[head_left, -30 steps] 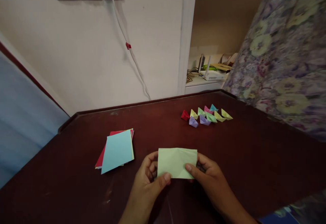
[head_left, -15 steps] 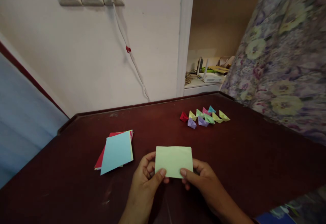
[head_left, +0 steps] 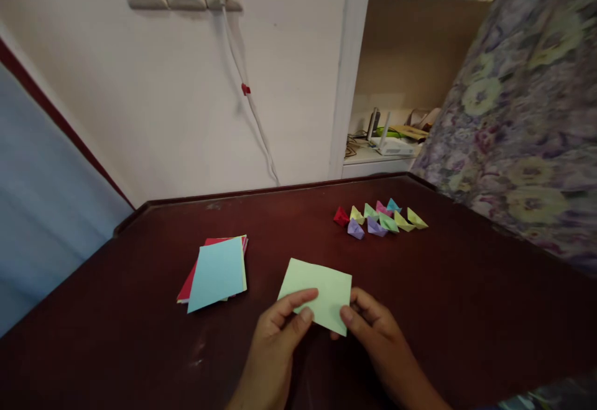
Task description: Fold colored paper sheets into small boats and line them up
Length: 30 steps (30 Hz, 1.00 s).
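"Pale green paper [head_left: 329, 295] is what we have between our two hands. Can we say exactly where it lies?"

"Yes. It is in front of us, over the near middle part of the dark red surface [head_left: 140, 323]; whether it rests there we cannot tell. Our left hand [head_left: 275, 335] is at its near left part, our right hand [head_left: 375, 329] at its right edge. Both touch it, so neither is nearer."

"And how are these hands?"

"Both are nearly closed on the paper. The left puts thumb and index finger on the face toward us; its other fingers are hidden. The right pinches near the corner, thumb in front, fingers behind."

"Which way goes the long axis?"

"Mostly left to right, but slanted: the left end is farther from us, the right end closer. One corner points toward us, beside the right thumb; the opposite one points away, to the far left. The blue-topped stack of sheets [head_left: 217, 276] is to the left, the folded paper boats [head_left: 376, 227] beyond, to the right."
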Tool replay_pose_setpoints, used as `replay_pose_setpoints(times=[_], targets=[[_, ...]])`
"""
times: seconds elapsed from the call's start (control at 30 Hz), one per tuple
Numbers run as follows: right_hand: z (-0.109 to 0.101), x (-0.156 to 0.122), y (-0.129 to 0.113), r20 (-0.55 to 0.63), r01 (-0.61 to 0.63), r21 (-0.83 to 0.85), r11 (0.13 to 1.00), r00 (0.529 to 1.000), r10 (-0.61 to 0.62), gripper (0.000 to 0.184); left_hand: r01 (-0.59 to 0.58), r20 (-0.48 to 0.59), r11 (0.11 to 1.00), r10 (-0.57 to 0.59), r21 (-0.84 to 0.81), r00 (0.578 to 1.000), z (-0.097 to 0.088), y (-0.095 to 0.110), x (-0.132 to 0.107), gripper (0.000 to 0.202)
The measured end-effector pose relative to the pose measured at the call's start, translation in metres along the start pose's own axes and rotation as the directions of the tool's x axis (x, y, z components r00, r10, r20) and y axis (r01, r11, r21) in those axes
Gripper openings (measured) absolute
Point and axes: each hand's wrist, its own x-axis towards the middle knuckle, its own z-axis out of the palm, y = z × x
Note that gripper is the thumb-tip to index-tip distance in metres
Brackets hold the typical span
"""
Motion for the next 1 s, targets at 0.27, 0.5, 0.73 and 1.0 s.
replay_pose_setpoints(times=[0.27,0.5,0.73,1.0], targets=[[-0.009,-0.013,0.018,0.09,0.365,-0.43,0.826,0.928,-0.362,0.037,-0.056,-0.017,0.998,0.055,-0.031,0.998,-0.009,0.008,0.001,0.02],[-0.006,-0.033,0.004,0.221,0.518,-0.507,0.689,0.85,-0.477,0.044,-0.077,0.06,0.972,0.066,0.221,0.996,-0.012,0.005,-0.023,0.024],[0.008,-0.051,-0.016,0.111,0.376,-0.355,0.856,0.926,-0.361,0.014,-0.067,0.039,0.98,0.061,0.19,0.997,-0.004,0.002,-0.056,0.025],[0.028,-0.074,-0.012,-0.144,0.093,0.095,0.991,0.986,-0.078,0.036,-0.137,0.05,0.977,0.13,0.165,0.99,0.004,-0.007,-0.083,0.035]])
